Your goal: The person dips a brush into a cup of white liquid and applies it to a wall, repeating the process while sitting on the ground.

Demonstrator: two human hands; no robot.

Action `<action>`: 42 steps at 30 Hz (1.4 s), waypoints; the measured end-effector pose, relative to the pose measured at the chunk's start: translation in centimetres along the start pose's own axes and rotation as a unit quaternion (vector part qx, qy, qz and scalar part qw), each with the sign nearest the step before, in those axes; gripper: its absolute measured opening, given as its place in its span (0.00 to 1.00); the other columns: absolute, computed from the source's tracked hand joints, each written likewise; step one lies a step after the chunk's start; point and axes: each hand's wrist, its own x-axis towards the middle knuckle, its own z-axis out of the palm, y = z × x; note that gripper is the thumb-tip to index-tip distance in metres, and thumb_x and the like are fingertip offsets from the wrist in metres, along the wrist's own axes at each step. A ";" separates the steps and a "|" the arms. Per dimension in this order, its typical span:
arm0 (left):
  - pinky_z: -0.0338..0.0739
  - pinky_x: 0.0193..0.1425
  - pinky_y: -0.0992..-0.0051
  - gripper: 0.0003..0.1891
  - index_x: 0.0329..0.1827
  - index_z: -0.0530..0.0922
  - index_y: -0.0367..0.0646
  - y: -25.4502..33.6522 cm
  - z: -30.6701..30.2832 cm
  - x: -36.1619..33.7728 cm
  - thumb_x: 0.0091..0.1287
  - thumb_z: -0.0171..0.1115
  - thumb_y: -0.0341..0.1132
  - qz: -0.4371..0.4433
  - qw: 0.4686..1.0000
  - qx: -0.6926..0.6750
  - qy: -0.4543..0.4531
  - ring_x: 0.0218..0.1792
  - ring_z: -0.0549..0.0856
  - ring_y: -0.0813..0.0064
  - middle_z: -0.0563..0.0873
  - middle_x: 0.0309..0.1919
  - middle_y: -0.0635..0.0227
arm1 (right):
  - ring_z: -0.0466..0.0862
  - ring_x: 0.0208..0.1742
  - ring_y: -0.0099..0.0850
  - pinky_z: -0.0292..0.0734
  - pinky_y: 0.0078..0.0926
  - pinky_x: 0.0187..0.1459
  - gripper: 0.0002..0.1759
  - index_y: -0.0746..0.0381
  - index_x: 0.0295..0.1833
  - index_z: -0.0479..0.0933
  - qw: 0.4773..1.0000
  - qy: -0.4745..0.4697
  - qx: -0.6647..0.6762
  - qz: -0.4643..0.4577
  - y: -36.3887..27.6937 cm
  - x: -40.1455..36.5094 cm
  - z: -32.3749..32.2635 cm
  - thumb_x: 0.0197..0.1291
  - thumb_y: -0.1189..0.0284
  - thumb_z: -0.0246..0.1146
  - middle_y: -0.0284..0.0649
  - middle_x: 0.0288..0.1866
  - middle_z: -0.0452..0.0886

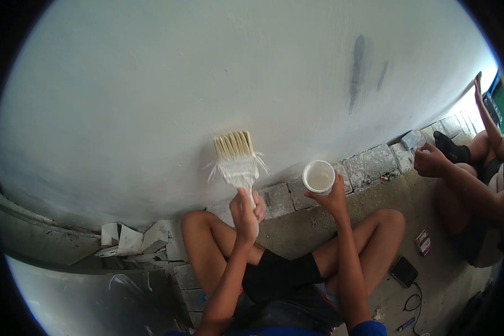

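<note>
My left hand (245, 217) is closed around the handle of a wide paintbrush (238, 168), held upright with its pale bristles pointing up in front of the wall (151, 112). White paint coats the base of the brush, and stray bristles stick out on both sides. In my right hand (331, 197) is a small plastic cup (319, 176) with a whitish liquid inside, fingers curled round its lower right side. The cup is to the right of the brush, above the stone edging at the wall's foot. Two dark grey streaks (357, 73) mark the wall at the upper right.
Another person (476, 190) sits on the ground at the right. Near them lie a small box (423, 242) and a dark device (404, 272) with a cable. Broken tiles (131, 239) and a shiny metal surface (89, 297) are at the left. Stone blocks (369, 165) line the wall.
</note>
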 end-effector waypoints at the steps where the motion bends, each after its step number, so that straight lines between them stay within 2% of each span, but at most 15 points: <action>1: 0.56 0.16 0.83 0.26 0.27 0.65 0.46 -0.5 0.1 0.6 0.77 0.39 0.56 0.000 1.000 0.000 0.000 0.14 0.64 0.87 0.64 0.14 0.78 | 0.73 0.58 0.45 0.71 0.42 0.59 0.45 0.64 0.59 0.71 1.000 0.000 0.000 0.000 0.1 0.0 0.1 0.31 0.64 0.83 0.47 0.55 0.73; 4: 0.56 0.16 0.84 0.27 0.27 0.65 0.46 -5.1 0.1 1.8 0.74 0.42 0.61 -0.056 0.998 -0.039 0.013 0.14 0.65 0.86 0.64 0.14 0.77 | 0.75 0.58 0.44 0.73 0.41 0.58 0.43 0.64 0.58 0.73 0.999 0.013 -0.020 -0.025 0.8 0.2 0.6 0.33 0.65 0.83 0.47 0.54 0.73; 8: 0.52 0.12 0.82 0.30 0.28 0.65 0.47 -9.8 -0.9 -2.7 0.70 0.43 0.67 -0.305 0.951 -0.053 0.010 0.10 0.62 0.84 0.61 0.13 0.79 | 0.78 0.55 0.41 0.74 0.38 0.56 0.39 0.64 0.57 0.74 0.999 0.020 -0.008 -0.030 1.8 0.3 1.0 0.36 0.67 0.82 0.47 0.52 0.76; 11: 0.52 0.12 0.83 0.31 0.28 0.65 0.47 -10.5 -1.7 -6.5 0.68 0.44 0.69 -0.337 0.940 0.000 0.053 0.10 0.62 0.85 0.61 0.13 0.79 | 0.80 0.54 0.39 0.75 0.36 0.56 0.38 0.65 0.57 0.72 0.999 0.027 0.010 -0.022 1.7 0.5 0.6 0.38 0.67 0.81 0.46 0.51 0.78; 13: 0.53 0.13 0.83 0.30 0.26 0.65 0.47 -8.1 -1.0 -6.8 0.70 0.43 0.67 -0.304 0.952 0.011 0.024 0.11 0.63 0.85 0.62 0.13 0.78 | 0.80 0.54 0.38 0.75 0.35 0.56 0.38 0.66 0.57 0.72 0.999 0.032 0.029 -0.005 1.5 0.6 0.7 0.39 0.67 0.81 0.45 0.52 0.79; 15: 0.55 0.13 0.84 0.30 0.24 0.64 0.47 -4.7 0.1 -6.1 0.72 0.42 0.64 -0.270 0.962 0.023 -0.004 0.11 0.64 0.85 0.64 0.13 0.77 | 0.78 0.51 0.46 0.73 0.41 0.53 0.35 0.67 0.52 0.75 0.993 0.058 0.101 0.036 1.7 0.6 0.9 0.37 0.66 0.81 0.49 0.49 0.77; 18: 0.51 0.13 0.83 0.29 0.28 0.65 0.47 0.2 2.3 -2.1 0.71 0.41 0.66 -0.148 0.987 0.028 -0.047 0.12 0.61 0.86 0.61 0.13 0.79 | 0.79 0.51 0.44 0.74 0.40 0.52 0.34 0.67 0.51 0.75 0.989 0.072 0.127 0.011 2.7 0.8 1.5 0.36 0.68 0.81 0.49 0.48 0.78; 20: 0.50 0.13 0.83 0.29 0.28 0.64 0.47 1.6 3.2 0.1 0.72 0.40 0.65 -0.141 0.983 -0.087 -0.084 0.13 0.62 0.86 0.62 0.14 0.78 | 0.80 0.51 0.44 0.75 0.39 0.52 0.34 0.66 0.51 0.75 0.988 0.075 0.132 0.007 2.9 0.8 1.5 0.36 0.69 0.81 0.48 0.48 0.79; 24: 0.51 0.13 0.84 0.28 0.26 0.64 0.48 -4.4 3.2 1.4 0.72 0.42 0.64 -0.144 0.985 -0.085 -0.043 0.10 0.59 0.87 0.61 0.13 0.80 | 0.83 0.49 0.42 0.76 0.37 0.51 0.33 0.65 0.51 0.76 0.988 0.066 0.140 -0.016 2.7 0.8 0.8 0.36 0.72 0.80 0.47 0.46 0.83; 28: 0.49 0.12 0.83 0.28 0.27 0.65 0.49 -10.8 1.1 -2.8 0.70 0.44 0.66 -0.302 0.951 -0.070 -0.006 0.10 0.59 0.87 0.61 0.13 0.81 | 0.84 0.48 0.41 0.77 0.37 0.51 0.31 0.65 0.51 0.76 0.991 0.065 0.120 -0.011 2.5 0.6 0.7 0.36 0.73 0.79 0.46 0.46 0.84; 32: 0.48 0.12 0.84 0.29 0.28 0.66 0.49 -8.1 1.2 -6.6 0.70 0.44 0.67 -0.345 0.938 -0.013 -0.009 0.10 0.58 0.88 0.61 0.13 0.81 | 0.84 0.48 0.40 0.77 0.36 0.49 0.31 0.65 0.50 0.76 0.991 0.065 0.115 -0.010 1.8 0.6 0.2 0.37 0.73 0.79 0.45 0.45 0.84; 34: 0.52 0.12 0.83 0.28 0.25 0.65 0.48 -4.4 2.3 -6.1 0.73 0.42 0.63 -0.306 0.951 0.000 -0.043 0.10 0.60 0.88 0.61 0.13 0.81 | 0.84 0.47 0.40 0.78 0.35 0.49 0.31 0.66 0.50 0.76 0.991 0.066 0.113 -0.001 1.6 0.7 0.5 0.37 0.73 0.79 0.45 0.45 0.84; 36: 0.53 0.13 0.83 0.28 0.26 0.64 0.47 -1.0 3.7 -4.3 0.74 0.40 0.62 -0.156 0.986 0.020 -0.050 0.11 0.61 0.88 0.62 0.13 0.80 | 0.84 0.48 0.40 0.77 0.35 0.49 0.31 0.66 0.50 0.76 0.990 0.051 0.129 0.031 1.0 1.0 0.2 0.37 0.73 0.79 0.45 0.45 0.84; 39: 0.50 0.16 0.83 0.30 0.28 0.65 0.46 2.2 4.9 -0.7 0.73 0.39 0.65 -0.105 0.991 -0.039 -0.069 0.12 0.58 0.86 0.58 0.14 0.80 | 0.84 0.48 0.40 0.77 0.35 0.50 0.31 0.66 0.50 0.76 0.990 0.075 0.116 -0.012 2.0 0.9 0.3 0.37 0.73 0.79 0.45 0.45 0.83; 42: 0.49 0.16 0.83 0.30 0.28 0.65 0.46 -0.9 4.6 2.4 0.72 0.38 0.65 -0.117 0.986 -0.088 -0.079 0.13 0.56 0.87 0.58 0.14 0.81 | 0.84 0.49 0.39 0.77 0.35 0.50 0.31 0.65 0.50 0.76 0.991 0.066 0.115 0.000 3.0 1.0 0.1 0.37 0.74 0.79 0.45 0.46 0.83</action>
